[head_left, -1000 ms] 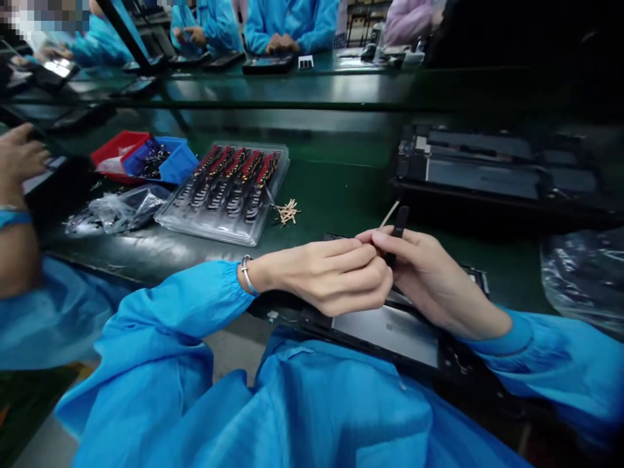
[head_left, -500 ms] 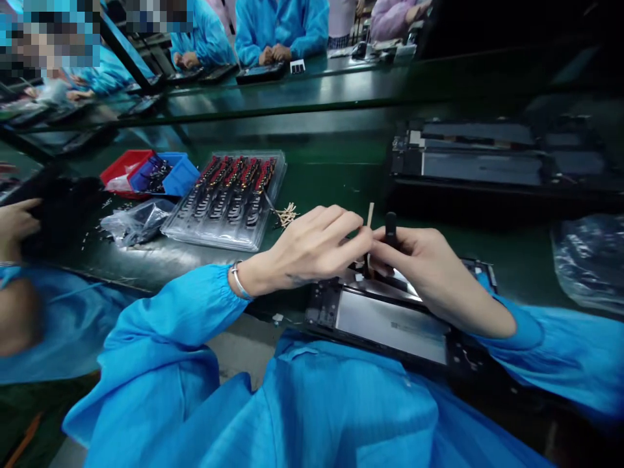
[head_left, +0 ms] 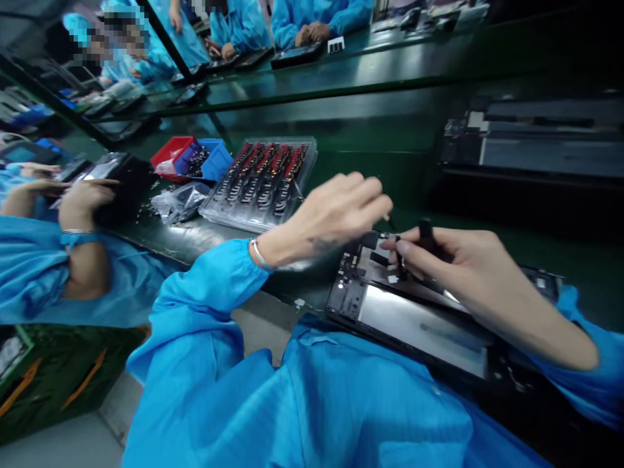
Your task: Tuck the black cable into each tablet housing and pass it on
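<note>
Head view shows the left hand point(head_left: 344, 205) raised over the near-left end of an open device point(head_left: 353, 302), wrist bent, back of the hand up and fingers curled; whether its fingertips hold anything cannot be told. The right hand point(head_left: 458, 260) reaches in from the right, thumb and forefinger pinching a small dark part point(head_left: 401, 263) over the device's inner boards, with a black tool point(head_left: 426, 234) tucked in the same hand. The device lies at the bench point(head_left: 361, 169) edge, its silver panel point(head_left: 424, 325) facing up. A clear tray point(head_left: 234, 218) of red and black parts sits beyond the left forearm.

Half a second earlier the fingers of both hands met around an upright pale strip; now they are apart, and more of the device's left end shows.
</note>
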Demonstrator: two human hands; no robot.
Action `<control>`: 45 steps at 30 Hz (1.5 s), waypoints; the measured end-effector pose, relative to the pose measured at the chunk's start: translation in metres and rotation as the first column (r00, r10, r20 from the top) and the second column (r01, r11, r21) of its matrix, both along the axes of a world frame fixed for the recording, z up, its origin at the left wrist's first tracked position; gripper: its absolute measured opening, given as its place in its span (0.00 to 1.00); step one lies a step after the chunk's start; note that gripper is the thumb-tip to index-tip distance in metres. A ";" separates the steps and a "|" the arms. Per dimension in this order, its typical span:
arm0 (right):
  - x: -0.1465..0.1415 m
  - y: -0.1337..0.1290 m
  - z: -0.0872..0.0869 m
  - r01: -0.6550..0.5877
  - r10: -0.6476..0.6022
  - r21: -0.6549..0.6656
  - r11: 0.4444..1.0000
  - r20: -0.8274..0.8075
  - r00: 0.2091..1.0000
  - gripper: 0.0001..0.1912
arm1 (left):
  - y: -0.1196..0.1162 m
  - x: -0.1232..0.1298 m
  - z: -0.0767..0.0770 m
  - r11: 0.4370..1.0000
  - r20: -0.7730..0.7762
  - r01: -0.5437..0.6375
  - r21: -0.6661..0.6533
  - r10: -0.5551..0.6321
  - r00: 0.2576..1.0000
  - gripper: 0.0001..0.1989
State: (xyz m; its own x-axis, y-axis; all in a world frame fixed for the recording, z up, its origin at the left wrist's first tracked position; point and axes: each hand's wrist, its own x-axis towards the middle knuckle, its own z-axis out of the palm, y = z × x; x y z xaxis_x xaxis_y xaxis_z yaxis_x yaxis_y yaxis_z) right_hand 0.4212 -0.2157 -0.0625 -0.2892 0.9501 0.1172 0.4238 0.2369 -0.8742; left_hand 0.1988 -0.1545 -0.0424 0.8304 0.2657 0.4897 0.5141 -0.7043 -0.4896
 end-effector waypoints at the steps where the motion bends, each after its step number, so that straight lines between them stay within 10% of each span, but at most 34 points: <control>1: 0.000 0.001 0.000 0.011 -0.012 -0.033 0.999 -0.032 0.999 0.18 | 0.012 -0.009 -0.001 0.996 -0.013 -0.085 -0.040 0.085 0.996 0.13; 5: 0.002 0.002 -0.004 0.053 -0.062 -0.067 0.996 -0.131 0.990 0.22 | 0.046 -0.041 -0.003 0.898 -0.171 -0.363 -0.249 0.328 0.929 0.12; 11: 0.003 0.004 -0.008 0.060 -0.075 -0.098 0.993 -0.162 0.984 0.19 | 0.056 -0.055 -0.007 0.823 -0.372 -0.436 -0.363 0.302 0.878 0.14; 17: 0.000 0.003 -0.008 0.108 -0.137 -0.132 0.985 -0.238 0.961 0.14 | 0.044 -0.035 -0.010 0.856 0.160 -0.100 -0.507 0.207 0.965 0.13; 19: -0.003 0.001 -0.007 0.102 -0.133 -0.132 0.986 -0.254 0.958 0.14 | 0.029 -0.016 -0.012 0.671 0.376 0.167 -0.723 0.178 0.909 0.16; 22: -0.005 0.000 -0.006 0.086 -0.104 -0.098 0.991 -0.201 0.974 0.15 | 0.009 0.011 -0.013 0.170 0.531 0.503 -0.847 0.265 0.805 0.22; 25: -0.001 0.002 -0.004 0.093 -0.095 -0.025 0.995 -0.133 0.987 0.14 | 0.004 0.026 -0.005 0.006 0.578 0.614 -0.790 0.342 0.741 0.21; 33: 0.008 0.009 0.012 0.203 -0.175 0.144 0.969 -0.183 0.967 0.10 | 0.014 0.021 0.024 0.284 0.250 0.234 -0.930 0.019 0.968 0.15; 38: 0.007 0.008 0.010 0.214 -0.183 0.097 0.972 -0.263 0.947 0.10 | 0.014 0.017 0.024 0.460 0.253 0.269 -0.846 -0.098 0.962 0.20; 42: 0.007 0.007 0.008 0.219 -0.188 0.045 0.975 -0.369 0.910 0.13 | 0.007 0.024 0.018 0.853 0.358 0.355 -0.383 -0.217 0.908 0.18; 45: 0.007 0.004 0.010 0.231 -0.191 0.069 0.970 -0.366 0.911 0.15 | -0.001 0.033 0.014 0.970 0.241 0.244 -0.004 -0.236 0.941 0.11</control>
State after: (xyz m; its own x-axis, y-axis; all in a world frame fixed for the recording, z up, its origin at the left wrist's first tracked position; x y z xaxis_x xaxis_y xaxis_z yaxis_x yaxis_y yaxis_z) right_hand 0.4277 -0.2115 -0.0522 -0.0038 0.9598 0.2806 0.1415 0.2783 -0.9500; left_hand 0.2322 -0.1553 -0.0283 0.7324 0.0924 0.6745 0.4259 -0.8351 -0.3481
